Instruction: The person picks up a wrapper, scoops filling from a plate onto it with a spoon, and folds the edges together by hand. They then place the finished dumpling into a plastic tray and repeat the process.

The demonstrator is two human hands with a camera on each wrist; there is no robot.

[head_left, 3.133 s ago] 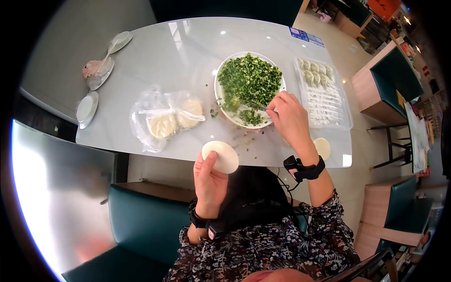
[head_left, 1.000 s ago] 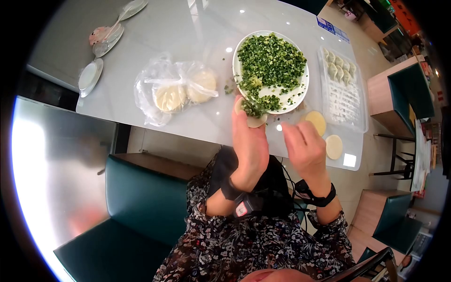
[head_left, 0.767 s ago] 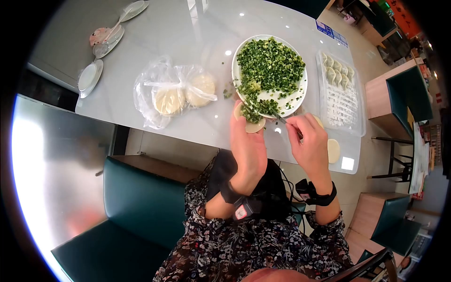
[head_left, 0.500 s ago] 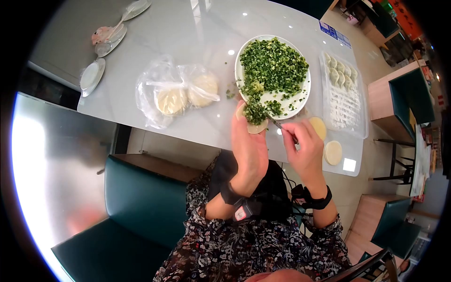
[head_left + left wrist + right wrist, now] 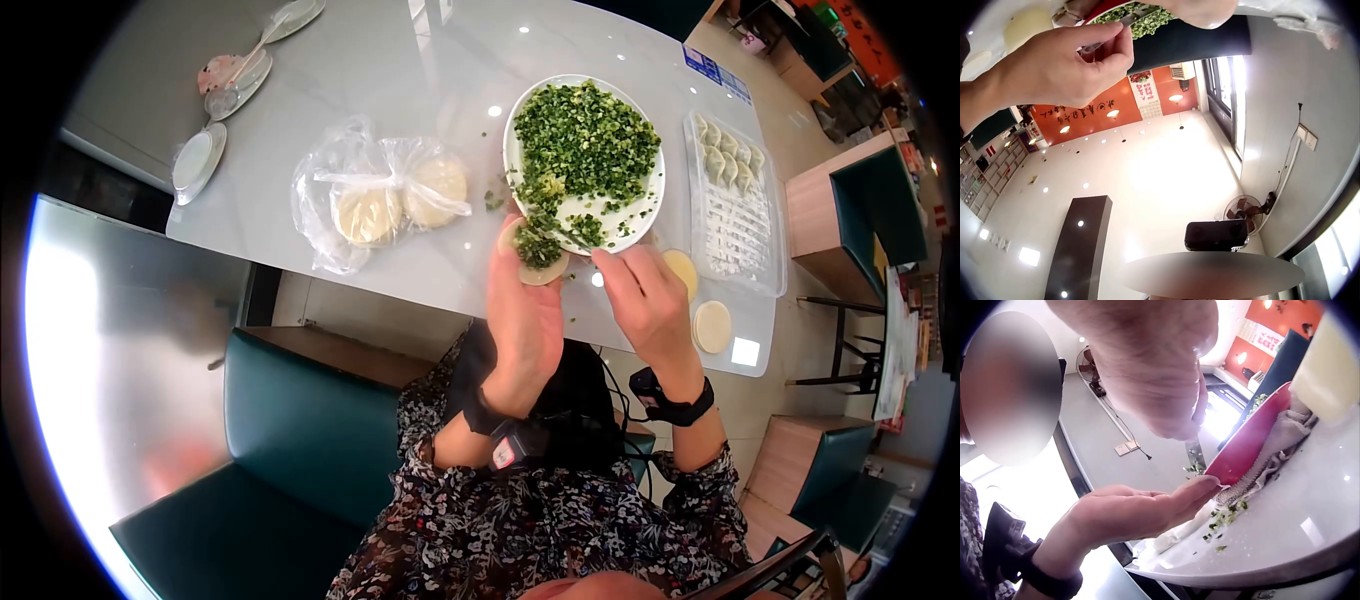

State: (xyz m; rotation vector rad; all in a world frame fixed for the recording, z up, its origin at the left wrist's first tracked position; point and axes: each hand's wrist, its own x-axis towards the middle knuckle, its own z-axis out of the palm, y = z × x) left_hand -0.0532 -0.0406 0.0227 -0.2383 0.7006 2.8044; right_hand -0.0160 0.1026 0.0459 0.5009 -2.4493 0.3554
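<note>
My left hand [image 5: 525, 325] holds a round dumpling wrapper [image 5: 546, 276] at the plate's near rim, the thumb along its left edge. A mound of chopped green filling [image 5: 539, 249] lies on the wrapper. To its right, my right hand [image 5: 652, 308] pinches a thin flat metal utensil [image 5: 1140, 15], whose tip reaches toward the filling. In the right wrist view the utensil's flat end [image 5: 1194, 454] shows just above the left fingers. The large white plate [image 5: 650, 215] carries a heap of chopped greens [image 5: 590, 140], with a pale bare patch at its near side.
Two wrappers [image 5: 712, 327] lie on the table right of my right hand. A plastic tray [image 5: 772, 250] with several folded dumplings [image 5: 715, 165] stands at right. Bagged dough rounds [image 5: 367, 216] lie left. A cloth [image 5: 1272, 459] sits under the plate, with green crumbs nearby.
My left hand has brought the wrapper from the lower left to the plate's rim, and it now bears filling. My right hand has moved from over the plate to beside the wrapper.
</note>
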